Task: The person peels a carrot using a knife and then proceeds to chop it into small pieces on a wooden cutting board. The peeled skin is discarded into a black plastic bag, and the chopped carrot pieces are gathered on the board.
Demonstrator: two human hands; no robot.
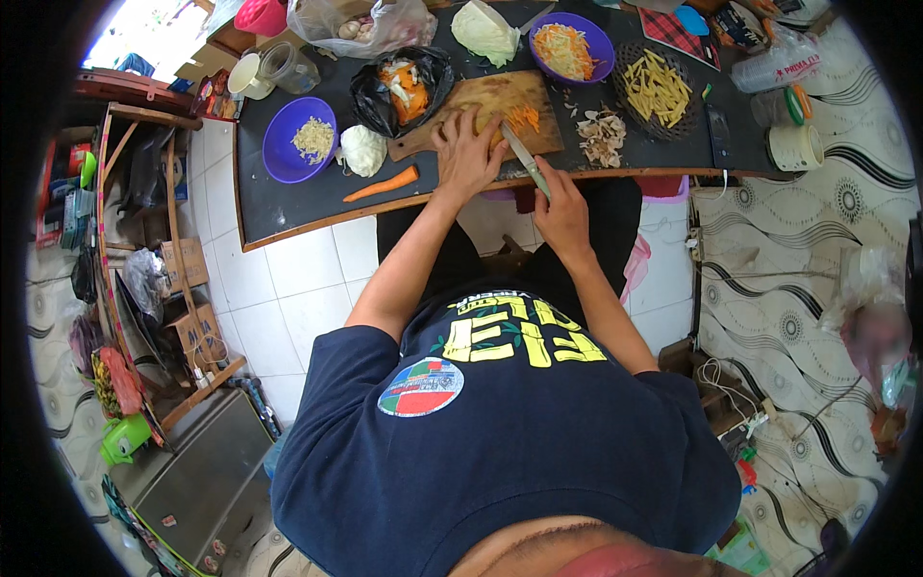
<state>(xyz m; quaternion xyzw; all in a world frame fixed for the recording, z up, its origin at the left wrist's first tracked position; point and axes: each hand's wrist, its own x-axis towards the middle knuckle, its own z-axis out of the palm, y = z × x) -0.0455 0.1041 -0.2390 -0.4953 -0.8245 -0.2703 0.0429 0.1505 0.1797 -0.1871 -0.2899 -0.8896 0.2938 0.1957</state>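
Note:
My right hand (562, 215) grips the pale green handle of a kitchen knife (518, 149), its blade pointing up and left over a wooden cutting board (542, 86). Spread over the board, my left hand (465, 155) has its fingertips down and its thumb close to the blade. Whatever lies beneath those fingers is mostly hidden. Thin carrot strips (525, 117) are piled on the board just beyond the knife tip. A peeled carrot (382, 184) lies on the dark tabletop, left of my left wrist. Beside the board's handle sits a white knotted plastic bag (363, 151).
Around the board stand a purple bowl of chopped pieces (271, 144), a black bag of peelings (364, 94), half a cabbage (483, 32), a purple bowl of shreds (609, 54) and a basket of yellow sticks (656, 86). Papery skins (602, 137) and a phone (718, 137) lie right.

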